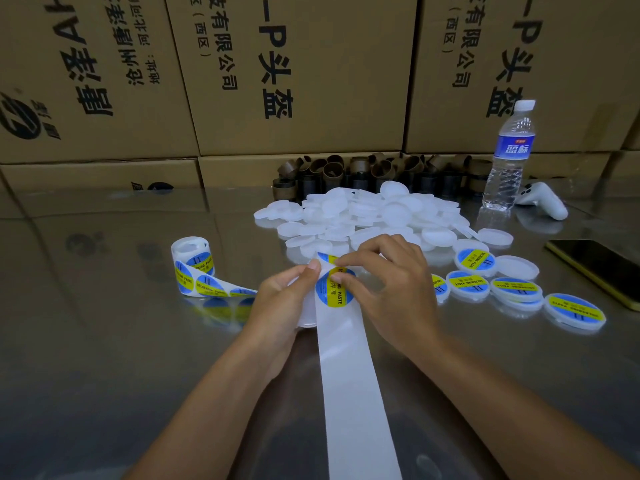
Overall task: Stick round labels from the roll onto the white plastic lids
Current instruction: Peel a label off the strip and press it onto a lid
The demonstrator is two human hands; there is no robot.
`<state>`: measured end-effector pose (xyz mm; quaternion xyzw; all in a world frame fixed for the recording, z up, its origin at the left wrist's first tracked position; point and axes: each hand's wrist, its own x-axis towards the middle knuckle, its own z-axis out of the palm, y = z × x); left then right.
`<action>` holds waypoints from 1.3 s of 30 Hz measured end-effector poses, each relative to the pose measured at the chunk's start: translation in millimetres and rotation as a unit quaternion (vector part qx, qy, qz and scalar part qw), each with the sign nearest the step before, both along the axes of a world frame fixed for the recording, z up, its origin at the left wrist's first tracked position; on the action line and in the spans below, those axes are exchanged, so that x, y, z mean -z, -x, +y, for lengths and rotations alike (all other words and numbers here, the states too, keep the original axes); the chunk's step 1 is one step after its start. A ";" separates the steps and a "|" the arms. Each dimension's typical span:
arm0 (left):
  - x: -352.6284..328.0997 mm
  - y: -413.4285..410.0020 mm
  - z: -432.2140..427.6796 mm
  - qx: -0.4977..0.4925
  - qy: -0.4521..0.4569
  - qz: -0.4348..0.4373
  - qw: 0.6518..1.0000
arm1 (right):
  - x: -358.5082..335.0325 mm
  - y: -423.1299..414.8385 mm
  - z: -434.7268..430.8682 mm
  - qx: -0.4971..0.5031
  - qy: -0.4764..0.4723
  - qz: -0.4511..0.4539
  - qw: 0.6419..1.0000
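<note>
The desk (pixel 104 341) carries a pile of white lids (pixel 374 216) beyond the hands. The left hand (pixel 280 303) grips one lid (pixel 304 318) with the backing strip (pixel 353 393) over it. The right hand (pixel 391 282) pinches the round label (pixel 334 292). Judged step: peeling. Next move calls for centring it on the lid and pressing it flat.

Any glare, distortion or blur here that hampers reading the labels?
Head view: wide-angle bowing of the cardboard boxes; the glossy table mirrors them and the label roll; the lid pile looks washed out; the label at the right hand reads clearly.
</note>
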<state>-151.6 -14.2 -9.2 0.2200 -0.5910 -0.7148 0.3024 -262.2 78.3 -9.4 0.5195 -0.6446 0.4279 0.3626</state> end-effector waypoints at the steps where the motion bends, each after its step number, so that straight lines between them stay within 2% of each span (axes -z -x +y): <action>1: 0.5 0.1 -1.2 0.004 -0.005 0.002 1.000 | -0.8 -0.1 0.4 0.005 0.006 0.020 1.000; 6: 0.5 -1.8 -4.8 0.030 -0.046 0.008 0.998 | -5.4 1.7 3.0 0.015 0.002 0.103 0.995; 15: -4.4 -2.3 -1.6 0.017 -0.052 -0.004 0.998 | -10.3 0.9 3.1 -0.007 -0.019 0.132 0.991; 21: -3.0 -1.6 1.8 -0.035 -0.022 -0.018 0.999 | -7.4 -0.4 3.0 -0.016 -0.036 0.105 0.994; 25: 0.5 2.2 -0.8 -0.137 0.015 -0.035 0.990 | -6.1 -4.7 6.5 -0.046 -0.072 0.022 0.996; 27: 1.6 2.7 -2.1 -0.160 0.020 -0.037 0.986 | -6.2 -8.2 7.4 -0.075 -0.077 -0.060 0.992; 30: 2.9 1.7 -2.4 -0.156 0.003 -0.037 0.987 | -10.7 -10.9 9.2 -0.155 -0.053 -0.210 0.964; 36: 2.7 0.4 -2.8 -0.211 0.046 0.009 0.976 | -19.4 -7.4 10.0 -0.199 0.069 -0.382 0.900; 39: -1.4 -0.4 -5.2 -0.230 0.030 0.046 0.972 | -21.3 -6.3 11.1 -0.217 0.088 -0.431 0.872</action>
